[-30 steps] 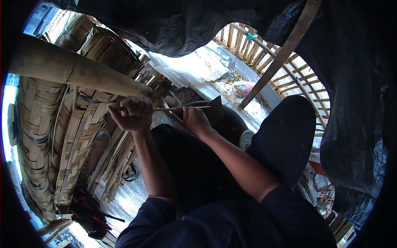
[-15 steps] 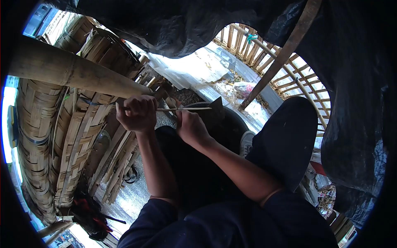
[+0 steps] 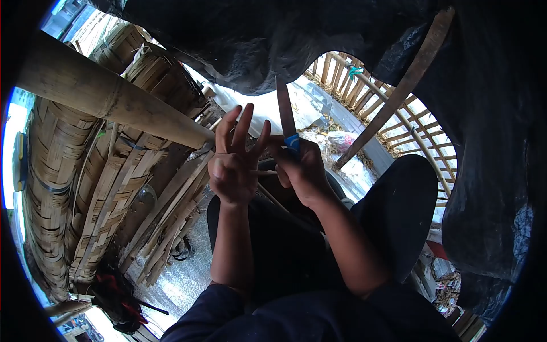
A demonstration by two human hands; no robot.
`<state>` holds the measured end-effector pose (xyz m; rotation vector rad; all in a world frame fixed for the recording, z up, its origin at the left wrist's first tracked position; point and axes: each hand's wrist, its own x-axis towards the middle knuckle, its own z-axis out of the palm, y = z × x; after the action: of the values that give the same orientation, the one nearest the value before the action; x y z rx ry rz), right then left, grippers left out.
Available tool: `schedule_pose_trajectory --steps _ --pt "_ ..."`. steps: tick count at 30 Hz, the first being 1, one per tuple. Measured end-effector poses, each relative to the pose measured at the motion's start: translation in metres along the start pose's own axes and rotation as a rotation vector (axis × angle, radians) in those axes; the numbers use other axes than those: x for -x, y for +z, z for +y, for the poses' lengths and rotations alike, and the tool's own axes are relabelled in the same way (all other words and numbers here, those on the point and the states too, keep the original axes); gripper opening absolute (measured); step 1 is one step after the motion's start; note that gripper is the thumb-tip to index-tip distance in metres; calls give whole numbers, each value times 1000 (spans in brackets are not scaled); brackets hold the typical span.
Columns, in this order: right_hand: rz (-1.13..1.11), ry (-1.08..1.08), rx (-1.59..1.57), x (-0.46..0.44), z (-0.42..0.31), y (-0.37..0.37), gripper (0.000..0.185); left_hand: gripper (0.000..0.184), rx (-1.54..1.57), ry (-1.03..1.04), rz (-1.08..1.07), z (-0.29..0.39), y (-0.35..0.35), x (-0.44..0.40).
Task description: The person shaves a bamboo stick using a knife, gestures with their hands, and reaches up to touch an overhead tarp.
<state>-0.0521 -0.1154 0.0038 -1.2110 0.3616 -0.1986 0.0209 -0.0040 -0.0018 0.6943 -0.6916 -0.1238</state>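
Note:
My left hand [image 3: 232,174] is raised at the centre with several fingers spread upward. A thin pale stick [image 3: 265,172] runs from its palm across to my right hand; the grip on it is partly hidden. Beside it, my right hand [image 3: 305,171] is closed round a knife [image 3: 286,108], whose blade points up and whose handle end shows blue wrapping [image 3: 293,142]. The two hands are close together, above my dark-clothed legs. Another narrow strip [image 3: 272,196] slants below the hands.
A thick bamboo pole [image 3: 114,97] crosses the upper left, over woven bamboo pieces [image 3: 65,165]. Bamboo slats [image 3: 171,228] lie left of my legs. Black sheeting [image 3: 484,171] hangs above and right. Beyond a slanting wooden strip [image 3: 399,91] stands a bamboo lattice [image 3: 419,128].
Both hands have moved right. My left fingers, closed earlier, are now spread upward. The knife blade in my right hand now points up, clearly visible, and the view has shifted slightly.

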Motion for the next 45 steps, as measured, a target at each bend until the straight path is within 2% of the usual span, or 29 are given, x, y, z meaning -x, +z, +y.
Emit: schedule_pose_trajectory --steps 2,4,5,6,7,8,10,24,29,34,45 --pt "-131 191 -95 2 -6 -4 21 62 72 27 58 2 12 -4" --pt "-89 126 -70 2 -8 2 20 46 169 -84 357 7 25 -7" --pt "-48 65 -42 3 -9 5 20 46 165 -87 361 8 22 -6" --pt "-51 68 -42 4 -11 6 20 36 -19 -68 238 9 17 -7" --pt "-67 82 -101 5 -14 6 20 35 -203 -50 114 10 14 -8" --pt "-81 96 -159 6 -17 6 21 35 -205 -51 118 11 14 -8" --pt "-107 93 -158 9 -23 4 21 40 -59 -24 119 14 18 -12" --pt "-226 122 -181 19 -61 -1 19 40 139 9 66 30 36 -14" --pt "-237 46 -119 21 -61 1 20 39 197 2 36 33 34 -14" --pt "-238 53 -99 23 -62 1 18 50 355 -14 30 36 36 -13" --pt "-217 15 26 21 -56 2 14 43 434 2 -3 32 35 -16"
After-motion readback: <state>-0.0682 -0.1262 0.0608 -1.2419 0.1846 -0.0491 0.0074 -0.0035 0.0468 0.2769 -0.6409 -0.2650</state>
